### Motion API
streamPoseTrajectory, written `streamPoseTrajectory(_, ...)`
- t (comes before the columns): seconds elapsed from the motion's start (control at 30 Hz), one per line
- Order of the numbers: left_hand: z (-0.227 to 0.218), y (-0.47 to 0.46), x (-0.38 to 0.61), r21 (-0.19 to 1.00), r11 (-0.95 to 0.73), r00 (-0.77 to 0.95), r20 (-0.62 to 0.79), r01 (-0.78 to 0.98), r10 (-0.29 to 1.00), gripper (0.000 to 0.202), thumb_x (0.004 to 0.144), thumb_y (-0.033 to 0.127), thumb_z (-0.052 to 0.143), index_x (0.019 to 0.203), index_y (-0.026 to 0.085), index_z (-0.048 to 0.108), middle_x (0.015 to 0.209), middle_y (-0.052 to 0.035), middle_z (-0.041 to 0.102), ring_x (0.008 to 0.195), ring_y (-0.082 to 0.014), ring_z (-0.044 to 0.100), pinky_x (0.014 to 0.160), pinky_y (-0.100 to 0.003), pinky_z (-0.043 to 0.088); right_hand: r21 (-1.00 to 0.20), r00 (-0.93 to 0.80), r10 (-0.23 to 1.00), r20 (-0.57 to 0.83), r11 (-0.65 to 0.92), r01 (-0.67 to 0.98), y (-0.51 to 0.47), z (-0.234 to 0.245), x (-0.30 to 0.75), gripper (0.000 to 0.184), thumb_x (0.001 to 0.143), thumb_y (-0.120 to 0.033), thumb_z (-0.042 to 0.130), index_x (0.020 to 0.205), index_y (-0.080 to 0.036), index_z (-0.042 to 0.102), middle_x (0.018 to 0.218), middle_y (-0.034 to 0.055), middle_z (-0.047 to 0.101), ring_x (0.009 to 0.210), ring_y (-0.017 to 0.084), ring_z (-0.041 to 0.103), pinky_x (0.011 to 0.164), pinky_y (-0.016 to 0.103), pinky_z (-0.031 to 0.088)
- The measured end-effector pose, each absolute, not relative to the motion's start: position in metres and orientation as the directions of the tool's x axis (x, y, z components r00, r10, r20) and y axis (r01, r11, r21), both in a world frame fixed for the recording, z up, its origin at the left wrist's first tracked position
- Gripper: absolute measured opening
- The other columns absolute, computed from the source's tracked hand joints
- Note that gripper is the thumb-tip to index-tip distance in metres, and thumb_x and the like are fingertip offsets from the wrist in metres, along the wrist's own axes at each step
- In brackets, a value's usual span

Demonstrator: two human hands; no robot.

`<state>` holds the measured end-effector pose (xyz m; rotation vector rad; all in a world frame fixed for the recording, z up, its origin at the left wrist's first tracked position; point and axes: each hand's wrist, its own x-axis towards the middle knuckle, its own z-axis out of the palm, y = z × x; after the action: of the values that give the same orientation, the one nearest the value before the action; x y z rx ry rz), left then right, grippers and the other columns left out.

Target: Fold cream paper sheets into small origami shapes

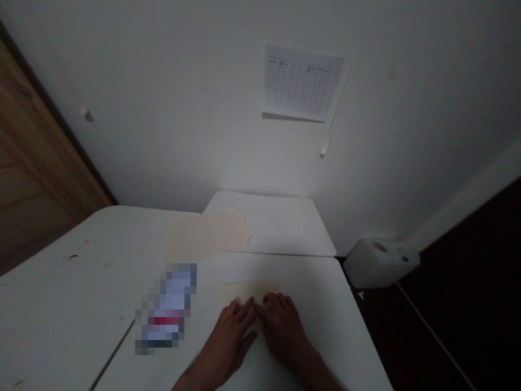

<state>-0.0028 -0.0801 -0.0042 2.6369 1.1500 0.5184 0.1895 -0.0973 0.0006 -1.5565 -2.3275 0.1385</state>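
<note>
A thin, cream, rectangular papery sheet (251, 288) is lying at twelve o'clock, equally near left hand (230, 332) and right hand (284, 327), long axis nine-to-three; bent fingers (246, 308) are touching it, grip unclear.

A printed chart (300, 82) on the wall (183, 119) and white tables (329, 315) suggest a plain workroom.

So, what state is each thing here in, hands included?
Small thin beige sheet: lying flat
Left bare hand: palm down, fingertips at that sheet
Right bare hand: fingers bent, fingertips at that sheet
Larger beige rectangular sheets: flat, edges slightly uneven
White printed paper: on the wall, lower edge lifted
White plastic container: on the floor; open or closed, unclear
White left-hand tabletop: marked with small red stains
Pixelated bluish object: too blurred to tell
</note>
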Motion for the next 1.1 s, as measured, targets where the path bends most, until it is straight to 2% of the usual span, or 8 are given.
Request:
streamPoseTrajectory(0.1,-0.005,-0.081,-0.003,0.336,-0.675,0.628,0.252,0.657,0.736,0.034,0.09,0.024,0.054,0.124,0.027,0.055,0.144,-0.0039,0.047,0.123,-0.0312,0.048,0.1,-0.054,0.045,-0.252,-0.264,0.941,0.214,0.314,0.915,-0.102,-0.003,0.188,0.048,0.089,-0.018,0.053,0.133,-0.036,0.048,0.123,0.0062,0.055,0.109,0.025,0.049,0.094,0.039,0.035)
streamPoseTrajectory(0.3,0.0,-0.082,-0.003,0.33,-0.672,0.628,0.245,0.663,0.739,0.024,0.09,0.025,0.053,0.113,0.026,0.06,0.145,-0.004,0.046,0.122,-0.0317,0.048,0.099,-0.054,0.045,-0.218,-0.119,0.967,0.226,0.169,0.961,-0.105,-0.005,0.21,0.042,0.091,-0.022,0.05,0.132,-0.035,0.052,0.124,0.0086,0.055,0.108,0.027,0.051,0.091,0.042,0.037)
streamPoseTrajectory(0.63,-0.008,-0.082,-0.005,0.336,-0.665,0.611,0.265,0.667,0.746,0.026,0.09,0.026,0.054,0.115,0.028,0.059,0.146,-0.0023,0.045,0.123,-0.0328,0.046,0.099,-0.055,0.045,-0.203,-0.033,0.959,0.281,0.093,0.975,-0.1,-0.01,0.217,0.036,0.093,-0.023,0.047,0.126,-0.033,0.056,0.119,0.0103,0.056,0.105,0.029,0.052,0.086,0.043,0.038)
streamPoseTrajectory(0.77,-0.005,-0.081,-0.004,0.363,-0.661,0.603,0.274,0.657,0.749,0.024,0.089,0.024,0.055,0.113,0.027,0.06,0.145,-0.0023,0.046,0.121,-0.0311,0.048,0.099,-0.053,0.046,-0.207,0.011,0.954,0.301,0.055,0.977,-0.101,-0.011,0.216,0.039,0.091,-0.023,0.049,0.129,-0.028,0.054,0.118,0.0118,0.056,0.106,0.03,0.051,0.088,0.044,0.038)
streamPoseTrajectory(0.83,-0.003,-0.081,-0.003,0.372,-0.659,0.597,0.281,0.654,0.751,0.023,0.088,0.023,0.056,0.11,0.027,0.061,0.143,-0.0029,0.048,0.119,-0.0308,0.05,0.098,-0.053,0.047,-0.219,-0.03,0.952,0.306,0.101,0.971,-0.104,-0.01,0.216,0.041,0.089,-0.02,0.051,0.129,-0.029,0.054,0.118,0.0111,0.055,0.105,0.029,0.05,0.09,0.043,0.037)
streamPoseTrajectory(1.0,0.0,-0.08,-0.003,0.378,-0.664,0.597,0.294,0.645,0.747,0.022,0.086,0.025,0.059,0.108,0.027,0.063,0.141,-0.0026,0.05,0.121,-0.0309,0.05,0.098,-0.053,0.047,-0.281,-0.348,0.904,0.247,0.411,0.867,-0.119,-0.003,0.209,0.046,0.083,-0.02,0.059,0.125,-0.038,0.055,0.119,0.0031,0.054,0.106,0.023,0.049,0.095,0.037,0.035)
streamPoseTrajectory(1.1,-0.001,-0.08,-0.004,0.384,-0.667,0.603,0.287,0.639,0.744,0.023,0.087,0.025,0.058,0.11,0.027,0.062,0.142,-0.0029,0.049,0.121,-0.031,0.049,0.098,-0.053,0.047,-0.298,-0.315,0.922,0.225,0.373,0.879,-0.122,0.0,0.208,0.042,0.084,-0.023,0.059,0.124,-0.038,0.056,0.115,0.0032,0.055,0.103,0.023,0.049,0.092,0.037,0.035)
